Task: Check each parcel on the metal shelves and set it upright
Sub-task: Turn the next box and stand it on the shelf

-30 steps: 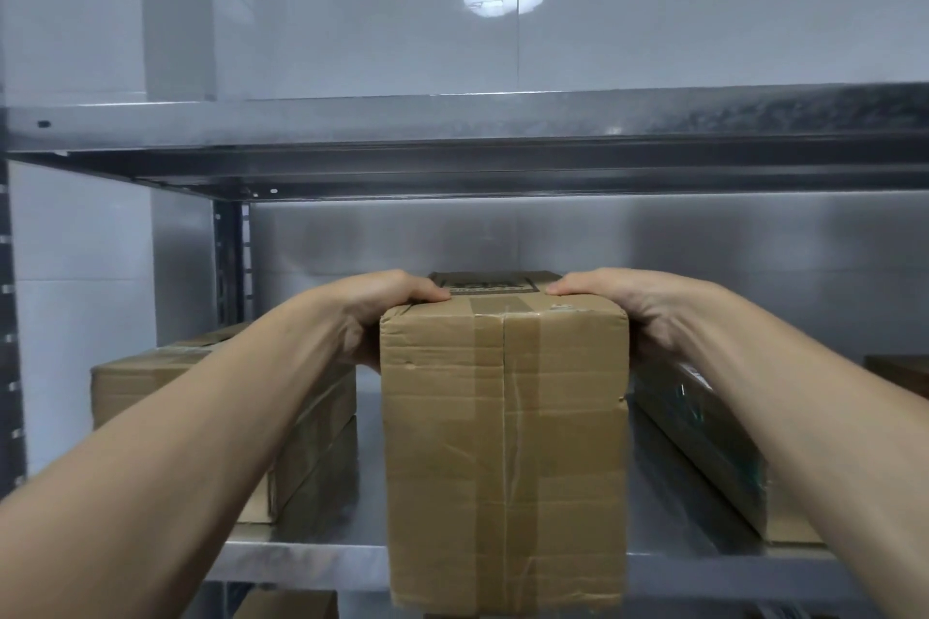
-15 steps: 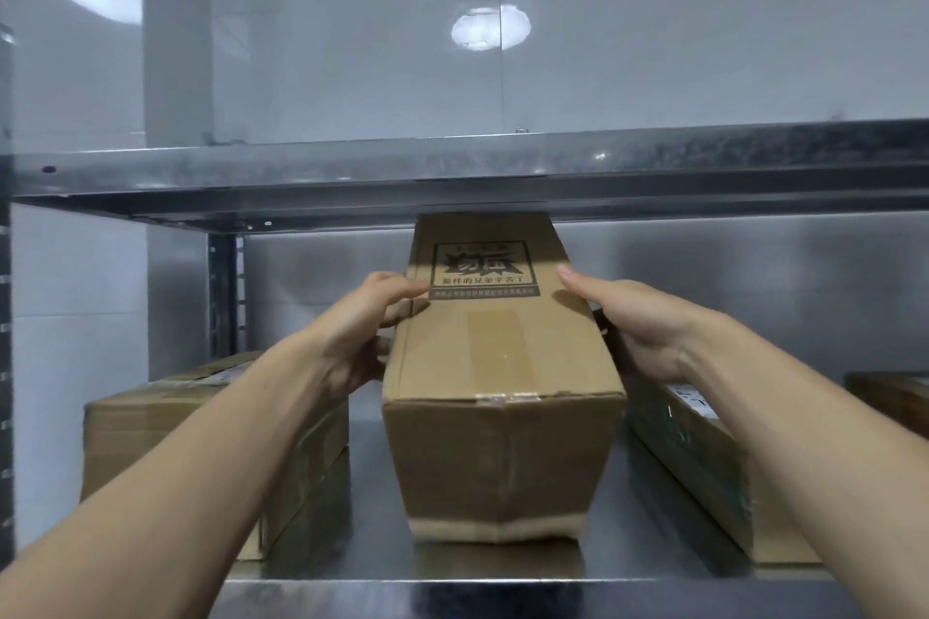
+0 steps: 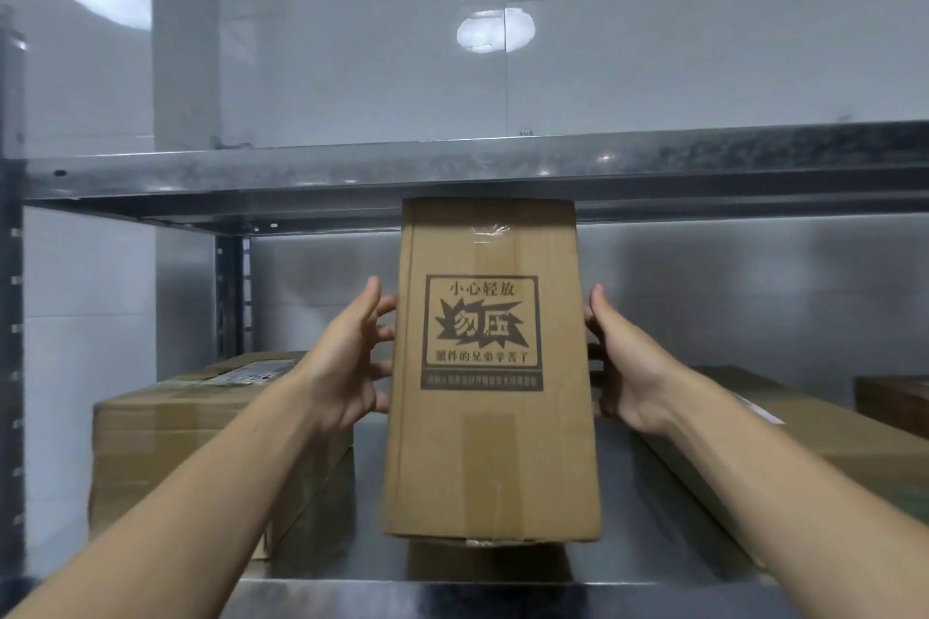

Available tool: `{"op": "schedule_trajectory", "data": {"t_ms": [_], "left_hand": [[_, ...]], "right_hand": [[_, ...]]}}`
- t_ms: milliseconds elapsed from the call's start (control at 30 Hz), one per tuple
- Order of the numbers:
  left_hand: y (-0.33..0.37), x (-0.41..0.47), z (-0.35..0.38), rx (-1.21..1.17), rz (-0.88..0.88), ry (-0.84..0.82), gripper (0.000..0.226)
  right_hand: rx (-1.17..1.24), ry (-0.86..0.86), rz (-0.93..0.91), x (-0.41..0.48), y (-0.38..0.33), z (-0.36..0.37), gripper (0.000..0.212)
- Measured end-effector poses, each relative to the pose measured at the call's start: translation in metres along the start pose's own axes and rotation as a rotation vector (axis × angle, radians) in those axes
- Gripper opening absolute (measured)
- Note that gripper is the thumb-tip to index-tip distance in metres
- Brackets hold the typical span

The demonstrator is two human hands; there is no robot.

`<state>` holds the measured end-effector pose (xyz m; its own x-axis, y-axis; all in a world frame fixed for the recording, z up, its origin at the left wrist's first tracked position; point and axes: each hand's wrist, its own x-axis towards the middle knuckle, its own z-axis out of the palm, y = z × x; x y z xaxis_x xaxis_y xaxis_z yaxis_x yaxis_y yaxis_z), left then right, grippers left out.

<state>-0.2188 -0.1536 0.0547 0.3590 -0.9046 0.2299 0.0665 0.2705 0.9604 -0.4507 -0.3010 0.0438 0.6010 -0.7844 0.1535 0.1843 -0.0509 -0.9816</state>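
Steadying a tall cardboard parcel (image 3: 490, 442) standing on end on the lower metal shelf (image 3: 648, 563), with its printed warning label (image 3: 481, 332) facing out, right way up. Pressing the left hand (image 3: 347, 367) against the parcel's left side, fingers spread apart and fairly straight, tips touching the cardboard. Pressing the right hand (image 3: 626, 367) against the right side, thumb pointing up, fingertips partly hidden behind the edge. Bringing the parcel's top close under the upper shelf (image 3: 352, 171); touching or not, impossible to tell. Lying flat on either side: a taped parcel (image 3: 191, 442) just beside on the left, a long parcel (image 3: 814, 447) on the right.

Probably risking a topple on letting go, the parcel being tall and narrow on a small base and perhaps not sitting fully flat. Possibly scraping or jamming against the upper shelf during any further tilting. Possibly striking a neighbouring parcel if falling sideways.
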Motion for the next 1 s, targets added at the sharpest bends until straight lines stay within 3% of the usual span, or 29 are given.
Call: {"op": "schedule_trajectory", "data": {"t_ms": [567, 767, 900, 1000], "left_hand": [[-0.011, 0.009, -0.015, 0.210, -0.164, 0.038, 0.092], [0.017, 0.015, -0.016, 0.345, -0.155, 0.083, 0.080], [0.066, 0.019, 0.001, 0.277, -0.095, 0.148, 0.073], [0.087, 0.025, 0.012, 0.381, -0.126, 0.144, 0.067]], "right_hand": [[-0.070, 0.062, 0.073, 0.015, 0.028, -0.005, 0.059], [-0.070, 0.080, 0.103, 0.032, 0.002, -0.004, 0.075], [-0.053, 0.083, 0.118, 0.036, -0.045, 0.009, 0.086], [-0.126, 0.062, 0.156, 0.035, -0.069, 0.017, 0.080]]}}
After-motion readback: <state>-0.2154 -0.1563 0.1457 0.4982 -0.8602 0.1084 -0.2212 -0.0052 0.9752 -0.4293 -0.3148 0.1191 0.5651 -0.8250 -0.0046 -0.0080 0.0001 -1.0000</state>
